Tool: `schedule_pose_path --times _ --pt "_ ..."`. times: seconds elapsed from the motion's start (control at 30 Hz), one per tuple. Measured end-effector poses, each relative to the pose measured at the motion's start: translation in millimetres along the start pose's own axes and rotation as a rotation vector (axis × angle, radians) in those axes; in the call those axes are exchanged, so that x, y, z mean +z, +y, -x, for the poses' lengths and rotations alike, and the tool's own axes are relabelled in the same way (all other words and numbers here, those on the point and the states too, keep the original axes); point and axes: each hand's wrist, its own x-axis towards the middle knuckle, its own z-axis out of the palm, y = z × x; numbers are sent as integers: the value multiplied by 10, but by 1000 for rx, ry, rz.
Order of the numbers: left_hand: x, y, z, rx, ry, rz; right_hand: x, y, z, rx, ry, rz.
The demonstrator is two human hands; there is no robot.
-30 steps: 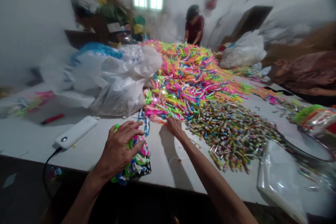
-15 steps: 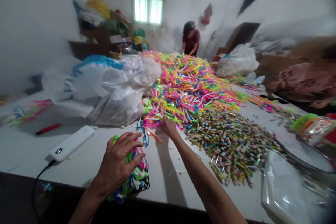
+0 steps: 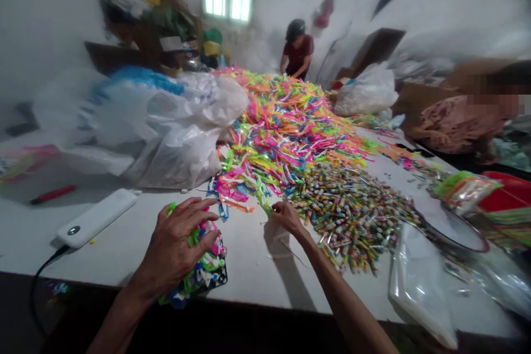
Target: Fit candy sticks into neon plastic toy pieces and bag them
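At the far left of the white table (image 3: 257,265) lie a red pen (image 3: 52,194) and a white power bank (image 3: 96,218) with its cable running off the edge. Next, the left hand (image 3: 176,246) lies palm down, fingers spread, pressing on a bundle of coloured plastic pieces (image 3: 202,272) stacked at the table's near edge. Behind it sits a big white plastic bag (image 3: 157,127). The right hand (image 3: 287,218) has its fingertips pinched together on 1 thin piece at the near rim of the large heap of neon strips (image 3: 286,127), just beside the pile of small wrapped pieces (image 3: 352,210). Half a second ago that hand reached deeper into the heap; it has since drawn back toward the body. The left hand has stayed on the bundle. A clear bag (image 3: 418,282) lies at the right.
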Motion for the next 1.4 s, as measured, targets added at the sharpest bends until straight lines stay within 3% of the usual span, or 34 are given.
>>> schedule_pose_path --times 0.2,0.37,0.53,0.6,0.67,0.77,0.87,1.03,1.13,1.2,1.27,1.33,1.4 --pt "-41 -103 42 49 -36 -37 84 -80 31 79 107 50" --pt "-158 -35 173 95 127 -179 16 16 218 134 136 -86" --pt "-188 340 323 39 366 -250 41 129 353 158 157 -176" --pt "-141 578 397 92 464 -196 91 63 252 176 181 -148" --pt "-34 826 494 221 466 -117 146 -55 98 189 194 -100" --pt "257 1112 682 428 319 12 203 -225 -78 202 188 -21" --pt "628 1219 871 410 207 186 195 -265 -67 223 173 40" --pt "1046 1157 945 -21 -171 563 31 -176 265 246 154 65" --pt "1129 1061 809 -197 -204 721 -77 -195 573 198 169 55" --pt "1157 972 713 -331 -143 820 -112 -227 859 140 177 23" --pt "1186 884 667 -515 -171 999 -111 -249 1220 60 167 -85" --pt "1222 839 692 -638 -323 1195 -87 -257 1621 -15 131 -227" --pt "1264 870 778 -636 -513 1326 -56 -260 1990 -52 81 -339"
